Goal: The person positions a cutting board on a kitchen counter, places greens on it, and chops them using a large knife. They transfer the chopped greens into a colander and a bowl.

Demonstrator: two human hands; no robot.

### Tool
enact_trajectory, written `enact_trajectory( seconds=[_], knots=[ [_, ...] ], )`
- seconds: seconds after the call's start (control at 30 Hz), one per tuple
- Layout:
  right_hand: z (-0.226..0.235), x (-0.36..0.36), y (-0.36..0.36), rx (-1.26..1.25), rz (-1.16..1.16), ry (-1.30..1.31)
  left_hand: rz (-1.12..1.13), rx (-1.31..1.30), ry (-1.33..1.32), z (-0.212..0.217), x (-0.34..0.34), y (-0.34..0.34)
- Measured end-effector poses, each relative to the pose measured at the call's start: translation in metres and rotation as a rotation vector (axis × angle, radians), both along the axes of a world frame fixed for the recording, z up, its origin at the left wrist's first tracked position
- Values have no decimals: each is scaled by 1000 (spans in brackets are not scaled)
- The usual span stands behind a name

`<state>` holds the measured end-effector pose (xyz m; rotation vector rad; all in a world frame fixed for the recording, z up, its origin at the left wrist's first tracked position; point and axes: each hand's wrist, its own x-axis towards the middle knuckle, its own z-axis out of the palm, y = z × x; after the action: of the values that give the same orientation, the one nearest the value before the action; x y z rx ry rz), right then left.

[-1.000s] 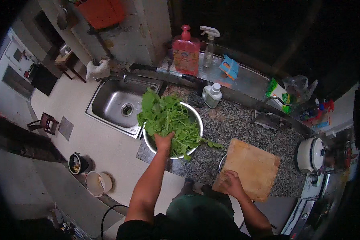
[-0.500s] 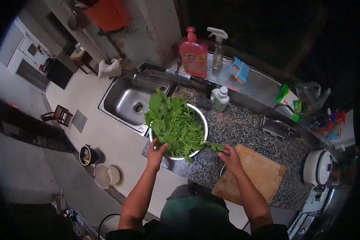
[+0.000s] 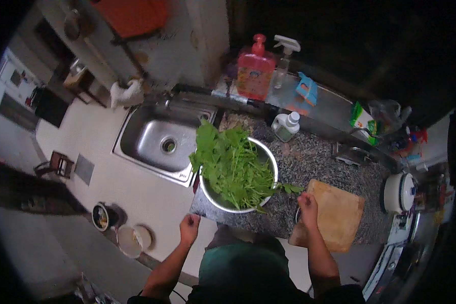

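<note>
A metal bowl (image 3: 275, 175) heaped with leafy greens (image 3: 233, 167) stands on the counter in front of me. My left hand (image 3: 189, 228) is apart from the bowl, just off the counter's front edge, its fingers curled closed; what they hold, if anything, is hidden. To the bowl's right, my right hand (image 3: 308, 206) has its fingers pinched together by the left edge of a wooden cutting board (image 3: 342, 213). A small leafy sprig (image 3: 290, 188) sticks out over the bowl's rim and reaches toward those fingertips; whether they grip it I cannot tell.
Left of the bowl is a steel sink (image 3: 152, 134). Behind stand a white bottle (image 3: 286, 126), a red pump bottle (image 3: 256, 73) and a clear spray bottle (image 3: 283, 63). A white pot (image 3: 397, 192) is far right. Two buckets, one dark (image 3: 104, 217), one pale (image 3: 133, 240), stand lower left.
My left hand has left the bowl's near-left rim and drawn back toward me, its fingers now curled. My right hand stays beside the sprig. The whole view has shifted slightly.
</note>
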<state>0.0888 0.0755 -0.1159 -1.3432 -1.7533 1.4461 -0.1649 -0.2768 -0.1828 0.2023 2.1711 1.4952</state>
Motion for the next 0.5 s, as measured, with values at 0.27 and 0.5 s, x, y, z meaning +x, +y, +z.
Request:
enact_trajectory(
  seconds=[0.27,0.5],
  knots=[
    [-51,56,-117,133,-103,-104,-864,-556,154,-28,6,-77],
    [-40,159,-172,-108,-257,-105,-1838,-338,916,-135,19,-41]
  ],
)
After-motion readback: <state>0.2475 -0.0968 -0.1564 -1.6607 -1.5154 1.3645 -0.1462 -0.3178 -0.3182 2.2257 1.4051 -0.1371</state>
